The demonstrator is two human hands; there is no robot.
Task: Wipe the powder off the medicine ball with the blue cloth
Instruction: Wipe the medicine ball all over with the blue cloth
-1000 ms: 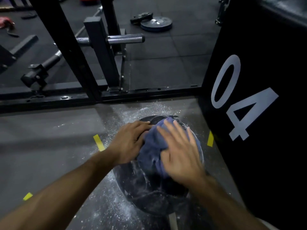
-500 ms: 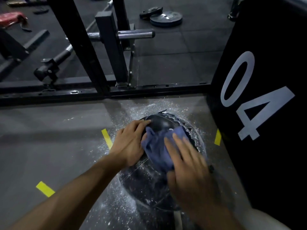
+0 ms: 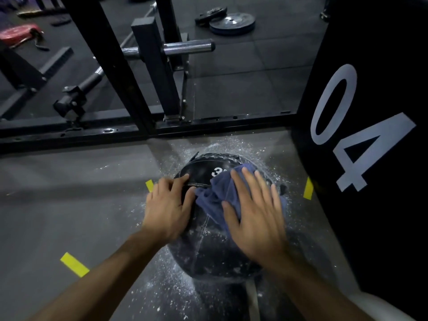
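A black medicine ball [image 3: 208,251] with a white number on top rests on the grey floor, with white powder on its lower side and scattered around it. The blue cloth [image 3: 213,198] lies crumpled over the ball's upper right. My right hand [image 3: 253,212] presses flat on the cloth, fingers spread. My left hand [image 3: 168,206] rests on the ball's left side with fingers apart, its fingertips touching the cloth's edge.
A large black box marked "04" [image 3: 370,135] stands close on the right. A black rack frame [image 3: 111,130] with a steel bar [image 3: 187,46] runs across just beyond the ball. Weight plates [image 3: 231,23] lie further back. Yellow tape strips [image 3: 74,264] mark the floor.
My right hand slid the cloth back toward me, then up and right across the ball's top. The white number is now uncovered. My left hand stayed on the ball's left side.
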